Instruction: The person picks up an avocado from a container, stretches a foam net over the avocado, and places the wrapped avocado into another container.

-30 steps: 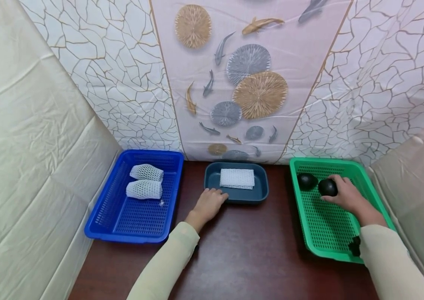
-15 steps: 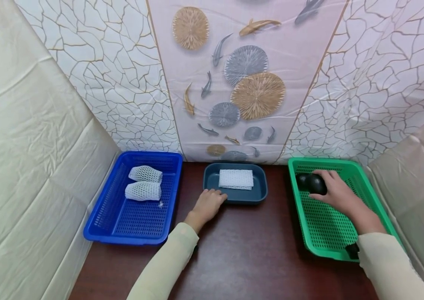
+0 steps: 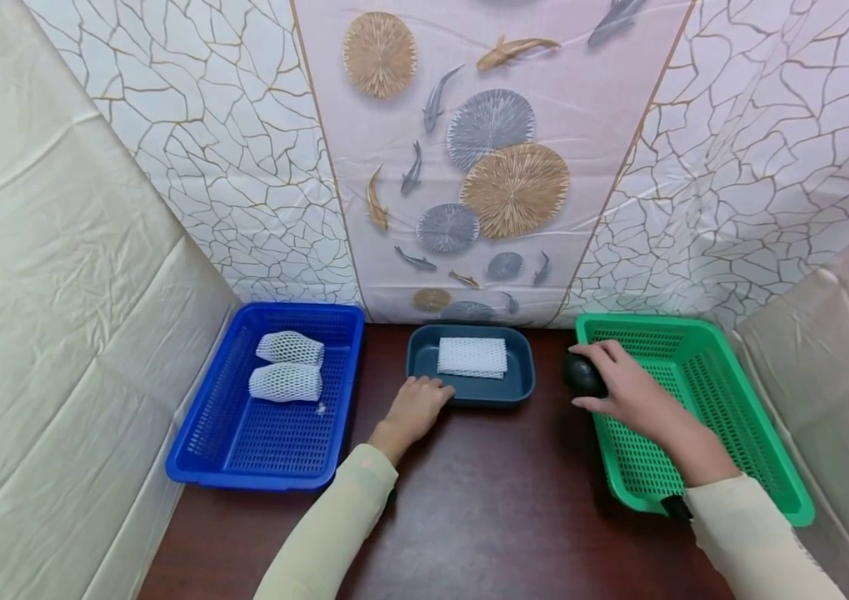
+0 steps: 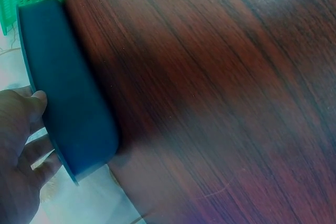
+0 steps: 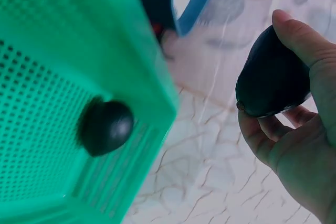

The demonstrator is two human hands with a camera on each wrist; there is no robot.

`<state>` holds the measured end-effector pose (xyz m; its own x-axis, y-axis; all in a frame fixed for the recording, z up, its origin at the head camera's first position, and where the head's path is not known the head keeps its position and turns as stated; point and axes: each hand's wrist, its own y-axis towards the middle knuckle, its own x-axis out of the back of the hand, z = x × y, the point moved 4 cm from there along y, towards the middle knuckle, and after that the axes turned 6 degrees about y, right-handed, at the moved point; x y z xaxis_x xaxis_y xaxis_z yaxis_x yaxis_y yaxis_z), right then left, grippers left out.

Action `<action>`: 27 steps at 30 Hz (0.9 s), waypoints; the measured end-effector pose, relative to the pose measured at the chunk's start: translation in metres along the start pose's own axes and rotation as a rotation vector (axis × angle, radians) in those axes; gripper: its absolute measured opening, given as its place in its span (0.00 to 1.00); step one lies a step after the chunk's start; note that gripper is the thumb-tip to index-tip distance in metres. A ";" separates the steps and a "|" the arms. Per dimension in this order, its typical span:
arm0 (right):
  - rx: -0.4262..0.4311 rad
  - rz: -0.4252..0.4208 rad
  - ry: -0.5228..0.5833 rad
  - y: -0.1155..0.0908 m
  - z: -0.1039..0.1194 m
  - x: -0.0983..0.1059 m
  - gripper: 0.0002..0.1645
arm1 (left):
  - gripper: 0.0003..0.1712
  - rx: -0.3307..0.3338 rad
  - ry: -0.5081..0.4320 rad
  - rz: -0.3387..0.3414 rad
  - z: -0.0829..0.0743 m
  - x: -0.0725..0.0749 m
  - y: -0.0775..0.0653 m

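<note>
My right hand (image 3: 634, 392) holds a dark avocado (image 3: 584, 376) above the left rim of the green basket (image 3: 799, 492). In the right wrist view, the thumb lies over the held avocado (image 5: 274, 77) and the fingers curl beneath it. A second avocado (image 5: 107, 128) rests in the basket; my right hand hides it in the head view. My left hand (image 3: 415, 410) pinches the near rim of the dark teal tray (image 3: 520, 367), thumb outside, fingers past the rim in the left wrist view. White foam netting (image 3: 472, 357) lies flat in the tray.
At the left stands a blue basket (image 3: 274, 479) with two white foam-net sleeves (image 3: 286, 382), puffed out, and a small white scrap. The containers sit on a brown wooden table (image 3: 484, 508). Cloth-covered walls close in the back and both sides.
My right hand has lifted the avocado and carried it left, from inside the green basket to over its left rim. My left hand stays on the tray.
</note>
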<state>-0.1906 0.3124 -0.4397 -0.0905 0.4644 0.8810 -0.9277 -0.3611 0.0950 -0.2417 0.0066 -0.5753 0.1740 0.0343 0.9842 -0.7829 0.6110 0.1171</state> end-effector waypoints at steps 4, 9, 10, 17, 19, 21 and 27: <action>0.057 0.003 -0.042 0.003 0.016 -0.012 0.47 | 0.14 -0.004 0.001 -0.005 0.000 -0.001 0.001; 0.105 0.007 -0.047 0.005 0.029 -0.030 0.46 | 0.14 -0.007 0.005 0.001 0.000 -0.001 0.001; 0.112 0.009 -0.054 0.005 0.031 -0.033 0.46 | 0.14 -0.007 0.006 0.001 0.000 -0.001 0.001; 0.138 0.001 -0.079 0.004 0.041 -0.057 0.46 | 0.14 -0.008 0.002 -0.015 0.001 -0.003 0.001; 0.148 0.002 -0.084 0.003 0.042 -0.064 0.46 | 0.14 -0.006 -0.003 -0.013 0.001 -0.003 0.001; 0.145 0.016 -0.093 0.002 0.043 -0.073 0.46 | 0.14 -0.005 -0.007 -0.009 0.001 -0.003 0.001; 0.147 0.056 -0.114 -0.001 0.047 -0.094 0.47 | 0.14 -0.009 -0.005 -0.013 0.000 -0.002 0.001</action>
<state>-0.1645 0.2309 -0.5003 -0.0912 0.3483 0.9330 -0.8589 -0.5017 0.1033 -0.2430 0.0068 -0.5769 0.1804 0.0223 0.9833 -0.7751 0.6187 0.1282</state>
